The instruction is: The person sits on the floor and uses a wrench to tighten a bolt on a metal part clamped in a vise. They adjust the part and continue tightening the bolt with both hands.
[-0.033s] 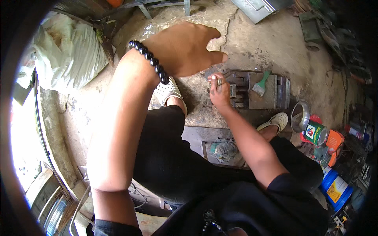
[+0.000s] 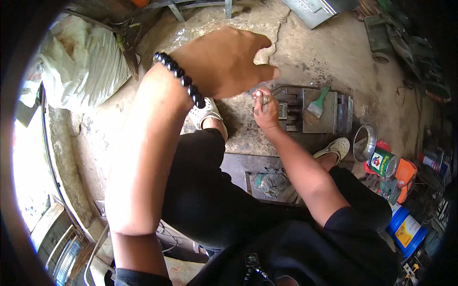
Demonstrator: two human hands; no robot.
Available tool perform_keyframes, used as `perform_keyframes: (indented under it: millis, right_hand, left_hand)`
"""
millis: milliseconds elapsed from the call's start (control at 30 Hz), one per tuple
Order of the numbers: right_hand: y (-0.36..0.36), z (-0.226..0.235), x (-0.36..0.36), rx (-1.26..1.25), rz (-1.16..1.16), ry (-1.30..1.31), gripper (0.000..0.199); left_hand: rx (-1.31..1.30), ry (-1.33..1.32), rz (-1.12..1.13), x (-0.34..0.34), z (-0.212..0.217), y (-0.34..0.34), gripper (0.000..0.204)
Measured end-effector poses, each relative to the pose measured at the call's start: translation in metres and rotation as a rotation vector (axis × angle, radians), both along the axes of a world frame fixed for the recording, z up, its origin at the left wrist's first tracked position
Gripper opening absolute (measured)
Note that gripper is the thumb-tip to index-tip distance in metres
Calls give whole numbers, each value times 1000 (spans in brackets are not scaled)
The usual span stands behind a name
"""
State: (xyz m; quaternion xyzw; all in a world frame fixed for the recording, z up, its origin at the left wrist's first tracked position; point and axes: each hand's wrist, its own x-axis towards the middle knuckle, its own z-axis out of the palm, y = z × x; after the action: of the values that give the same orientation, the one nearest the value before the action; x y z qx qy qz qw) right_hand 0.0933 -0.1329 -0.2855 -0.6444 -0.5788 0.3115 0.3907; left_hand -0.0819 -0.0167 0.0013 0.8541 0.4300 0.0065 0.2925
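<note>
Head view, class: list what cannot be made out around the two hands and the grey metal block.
- Small shiny item in the right hand: too small, wrapped by fingers.
- Left part of the grey metal block: hidden behind the right hand.
- Left hand: raised close to the camera, covers the ground behind; palm unseen.
- Brush: bristle detail too small.
</note>
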Motion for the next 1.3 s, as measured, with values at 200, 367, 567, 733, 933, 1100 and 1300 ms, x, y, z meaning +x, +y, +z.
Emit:
perform_keyframes:
  millis: [200, 367, 567, 733, 933, 1100, 1300]
  right_hand:
    - [53, -49, -4, 101, -61, -219, 19]
    - [121, -95, -11, -83, -230, -607, 63]
    - [145, -115, -13, -276, -162, -718, 42]
    - [139, -120, -4, -626, -208, -410, 34]
    - [131, -101, 11, -445, -358, -133, 27]
    - [149, -23, 23, -92, -373, -130, 24]
    - [108, 65, 45, -85, -124, 897, 10]
  left_hand:
    - [-112, 30, 82, -10, -4, -1, 51]
    - [-192, -35, 114, -11, -11, 6, 50]
    - [-259, 2, 139, -14, -12, 17, 52]
    - [-125, -8, 194, -26, -16, 14, 52]
    - [-41, 5, 126, -27, -13, 10, 51]
    - [8, 1, 108, -18, -10, 6, 56]
    - [85, 31, 43, -9, -10, 12, 57]
